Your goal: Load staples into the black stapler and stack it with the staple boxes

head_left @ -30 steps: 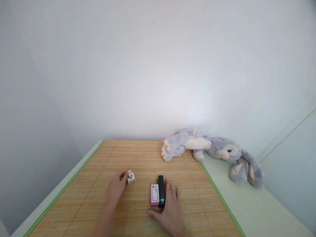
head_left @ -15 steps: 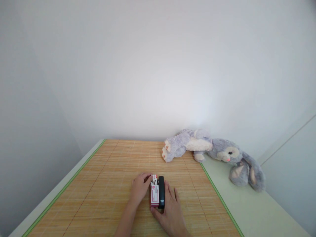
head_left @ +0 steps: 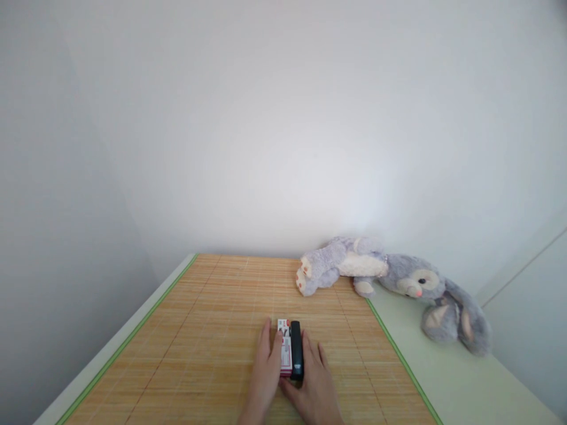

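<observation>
A black stapler (head_left: 296, 356) lies lengthwise on the bamboo mat (head_left: 208, 342). Pressed against its left side is a red and white box (head_left: 286, 361), and a smaller red and white box (head_left: 282, 324) sits at its far end. My left hand (head_left: 266, 375) lies flat against the left of the boxes, fingers stretched forward. My right hand (head_left: 315, 383) lies flat against the right of the stapler, fingers out. Both hands bracket the little group between them.
A grey plush rabbit (head_left: 390, 280) lies on its side at the mat's far right corner, partly on the pale green surface (head_left: 447, 378). A white wall stands behind. The mat has a green border along left and right.
My left hand carried the small box from the left over to the stapler and set it at the far end. Both hands now lie flat on either side of the group.
</observation>
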`<state>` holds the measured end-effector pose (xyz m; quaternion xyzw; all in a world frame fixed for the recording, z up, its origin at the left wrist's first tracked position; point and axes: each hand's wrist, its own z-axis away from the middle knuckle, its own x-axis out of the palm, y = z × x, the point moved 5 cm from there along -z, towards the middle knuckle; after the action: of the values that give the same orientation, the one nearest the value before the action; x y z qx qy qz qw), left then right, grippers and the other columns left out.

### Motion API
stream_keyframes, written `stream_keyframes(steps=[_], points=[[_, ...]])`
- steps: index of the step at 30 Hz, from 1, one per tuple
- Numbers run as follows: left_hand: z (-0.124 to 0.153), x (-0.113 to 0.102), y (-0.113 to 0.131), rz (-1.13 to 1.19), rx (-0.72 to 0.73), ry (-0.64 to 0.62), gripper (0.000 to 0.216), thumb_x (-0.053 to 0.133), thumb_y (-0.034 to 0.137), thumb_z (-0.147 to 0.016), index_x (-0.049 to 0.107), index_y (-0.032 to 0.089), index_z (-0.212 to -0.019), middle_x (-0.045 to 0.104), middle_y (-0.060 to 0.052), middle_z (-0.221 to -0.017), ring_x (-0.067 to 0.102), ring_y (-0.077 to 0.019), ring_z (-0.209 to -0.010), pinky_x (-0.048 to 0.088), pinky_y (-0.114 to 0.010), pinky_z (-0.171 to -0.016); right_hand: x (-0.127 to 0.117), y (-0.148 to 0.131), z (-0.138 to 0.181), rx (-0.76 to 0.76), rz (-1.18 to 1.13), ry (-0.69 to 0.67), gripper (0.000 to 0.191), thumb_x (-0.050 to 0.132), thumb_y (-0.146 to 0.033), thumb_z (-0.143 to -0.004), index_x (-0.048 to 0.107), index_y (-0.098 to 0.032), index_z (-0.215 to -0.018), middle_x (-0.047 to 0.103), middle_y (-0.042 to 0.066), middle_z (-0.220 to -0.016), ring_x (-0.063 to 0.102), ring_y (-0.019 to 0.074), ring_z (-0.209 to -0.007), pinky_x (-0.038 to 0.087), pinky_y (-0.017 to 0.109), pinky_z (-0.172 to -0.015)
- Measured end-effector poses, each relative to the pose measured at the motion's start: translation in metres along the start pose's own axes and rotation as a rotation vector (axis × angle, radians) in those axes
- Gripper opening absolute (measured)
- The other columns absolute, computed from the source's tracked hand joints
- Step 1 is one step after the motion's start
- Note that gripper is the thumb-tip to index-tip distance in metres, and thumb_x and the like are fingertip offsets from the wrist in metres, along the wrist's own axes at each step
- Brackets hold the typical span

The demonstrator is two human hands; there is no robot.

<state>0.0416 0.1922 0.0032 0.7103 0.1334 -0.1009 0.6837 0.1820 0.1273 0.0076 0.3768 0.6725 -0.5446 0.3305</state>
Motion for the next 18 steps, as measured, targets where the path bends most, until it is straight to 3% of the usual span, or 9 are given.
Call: stream_keyframes(steps=[2, 6, 10, 13, 18], points=[[0.013, 0.015, -0.004, 0.103, -0.044, -0.054, 0.064, 0.034, 0.048, -0.101, 0.030, 0.019, -0.157, 0.034, -0.009, -0.165, 0.033, -0.0199, -0.152, 0.030, -0.035, -0.125, 0.003, 0.000, 0.001, -0.041, -0.005, -0.012, 0.093, 0.063, -0.038, -0.085, 0.017, -0.019, -0.163, 0.027, 0.010, -0.167, 0.022, 0.0289, -0.156, 0.016, 0.054, -0.128], [0.028, 0.034, 0.003, 0.205, -0.055, -0.130, 0.078, 0.044, 0.044, -0.098, 0.011, 0.017, -0.163, 0.009, -0.005, -0.172, 0.006, -0.0170, -0.158, 0.007, -0.034, -0.129, 0.001, 0.002, 0.003, -0.059, -0.014, -0.036, 0.095, 0.058, -0.022, -0.078, 0.016, -0.009, -0.162, 0.023, 0.015, -0.167, 0.020, 0.0285, -0.156, 0.019, 0.054, -0.128], [0.033, 0.056, 0.016, 0.174, -0.079, -0.165, 0.080, 0.042, 0.036, -0.096, 0.005, 0.014, -0.163, 0.002, -0.005, -0.173, 0.001, -0.0160, -0.158, 0.003, -0.032, -0.129, -0.015, 0.020, 0.006, -0.061, -0.034, -0.046, 0.092, 0.057, -0.023, -0.080, 0.018, -0.011, -0.162, 0.025, 0.015, -0.167, 0.023, 0.0288, -0.155, 0.016, 0.055, -0.128], [0.035, 0.090, 0.028, 0.065, -0.095, -0.221, 0.079, 0.037, 0.031, -0.095, 0.001, 0.011, -0.163, -0.001, -0.007, -0.173, -0.001, -0.0166, -0.158, 0.006, -0.030, -0.129, -0.033, 0.055, 0.013, -0.032, -0.048, -0.028, 0.093, 0.056, -0.026, -0.084, 0.011, -0.012, -0.164, 0.025, 0.016, -0.167, 0.024, 0.0295, -0.155, 0.022, 0.055, -0.127], [0.038, 0.167, 0.051, -0.146, -0.097, -0.372, 0.088, 0.037, 0.030, -0.092, -0.015, 0.012, -0.161, -0.007, -0.011, -0.172, -0.003, -0.0238, -0.158, 0.012, -0.038, -0.130, -0.071, 0.120, 0.026, 0.039, -0.059, 0.030, 0.097, 0.059, -0.033, -0.085, 0.005, -0.016, -0.164, 0.028, 0.016, -0.166, 0.029, 0.0294, -0.153, 0.030, 0.050, -0.124]])
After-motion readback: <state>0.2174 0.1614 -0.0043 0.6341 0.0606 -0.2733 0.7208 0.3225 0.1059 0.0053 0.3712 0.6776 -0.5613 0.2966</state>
